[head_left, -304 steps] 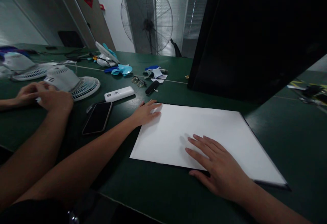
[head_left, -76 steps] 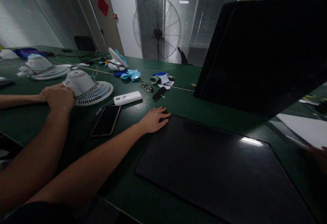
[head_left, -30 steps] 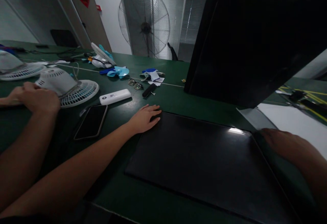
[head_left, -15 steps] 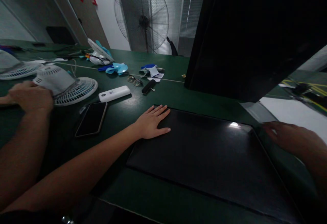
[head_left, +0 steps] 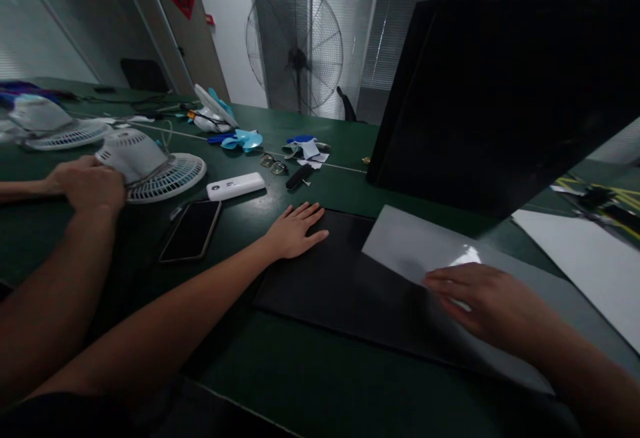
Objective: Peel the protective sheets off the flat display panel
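Note:
My left hand [head_left: 297, 230] lies flat with fingers spread on the upper left corner of a flat black panel [head_left: 345, 285], which rests on the green table. Over the panel's right part, my right hand [head_left: 483, 301] pinches the near edge of a translucent plastic sheet [head_left: 415, 238]. The sheet stretches across the panel and out past its right side, covering much of that side. One bright reflection shows beyond my right fingers. Whether the sheet touches the panel everywhere I cannot tell.
A large black screen [head_left: 490, 105] stands behind the panel, with white sheets [head_left: 580, 258] at right. Left of my arm lie a phone [head_left: 193, 231] and a white power bank [head_left: 236, 187]. Farther left, another person's hands [head_left: 95, 188] touch a white fan [head_left: 133, 158]. Glasses [head_left: 273, 163] lie beyond.
My right hand has moved left from beyond the panel's right edge, drawing the translucent sheet over the panel. My left hand stays flat on the corner. The camera view has shifted slightly.

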Available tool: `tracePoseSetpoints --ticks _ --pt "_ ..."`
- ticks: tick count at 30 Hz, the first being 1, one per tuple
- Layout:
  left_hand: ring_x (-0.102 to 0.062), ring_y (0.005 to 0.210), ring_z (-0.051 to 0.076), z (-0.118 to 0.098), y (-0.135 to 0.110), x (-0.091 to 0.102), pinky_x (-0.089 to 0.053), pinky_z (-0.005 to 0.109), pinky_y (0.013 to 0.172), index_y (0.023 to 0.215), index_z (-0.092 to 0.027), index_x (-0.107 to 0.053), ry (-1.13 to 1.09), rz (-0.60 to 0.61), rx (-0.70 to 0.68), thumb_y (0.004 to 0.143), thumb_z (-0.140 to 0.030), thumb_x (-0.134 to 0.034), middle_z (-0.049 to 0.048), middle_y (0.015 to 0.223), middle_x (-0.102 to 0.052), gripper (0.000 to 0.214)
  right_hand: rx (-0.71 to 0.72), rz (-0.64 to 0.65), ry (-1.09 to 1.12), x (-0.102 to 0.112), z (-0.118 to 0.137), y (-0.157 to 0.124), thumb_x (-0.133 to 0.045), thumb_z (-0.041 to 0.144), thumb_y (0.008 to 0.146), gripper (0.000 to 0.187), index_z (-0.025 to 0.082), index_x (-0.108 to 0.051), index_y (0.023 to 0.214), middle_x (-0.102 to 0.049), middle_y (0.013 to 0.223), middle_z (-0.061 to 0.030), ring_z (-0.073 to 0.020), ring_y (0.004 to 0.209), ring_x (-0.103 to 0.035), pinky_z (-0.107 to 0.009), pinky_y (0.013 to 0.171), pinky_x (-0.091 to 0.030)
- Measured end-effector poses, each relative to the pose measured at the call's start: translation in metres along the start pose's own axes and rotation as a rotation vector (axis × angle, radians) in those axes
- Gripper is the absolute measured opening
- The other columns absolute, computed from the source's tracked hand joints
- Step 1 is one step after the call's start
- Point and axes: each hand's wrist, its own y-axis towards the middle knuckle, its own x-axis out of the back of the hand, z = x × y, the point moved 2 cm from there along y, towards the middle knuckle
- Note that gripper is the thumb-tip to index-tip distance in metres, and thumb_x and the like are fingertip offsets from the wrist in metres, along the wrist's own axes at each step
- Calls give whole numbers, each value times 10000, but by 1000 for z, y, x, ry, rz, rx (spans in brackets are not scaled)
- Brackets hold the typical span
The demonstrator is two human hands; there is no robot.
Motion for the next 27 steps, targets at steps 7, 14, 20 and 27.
tracePoseSetpoints --ticks 7,14,20,27 --pt "-335 1624 297 10 0 0 -220 493 1346 1662 -134 -389 -182 -108 48 1064 -694 -268 136 1725 -399 829 188 -166 69 -17 92 38 -479 222 1050 350 175 -764 1249 -755 1214 -60 -258 1041 -744 -470 927 -642" --pt "-402 1591 312 20 3 -1 -296 443 1325 1611 -129 -470 -212 -139 -18 920 -518 -631 162 1744 -359 809 261 71 236 -21 108 41 -642 421 1029 581 280 -550 1585 -388 1674 -37 -302 1528 -433 -505 1198 -506" --pt "-361 1612 287 20 3 -2 -278 495 1333 1549 -216 -586 -145 -90 -64 915 -167 -497 75 1753 -362 642 273 48 273 -23 91 41 -563 386 1075 574 311 -476 1637 -331 1708 -25 -235 1579 -352 -462 1309 -357" --pt "-433 1573 315 15 -2 3 -323 515 1310 1440 -191 -684 -48 -145 15 999 -293 -513 132 1658 -512 484 -520 -182 -274 -20 -83 -36 -419 424 1125 515 119 -660 1464 -539 1545 -194 -333 1375 -561 -505 1115 -493"
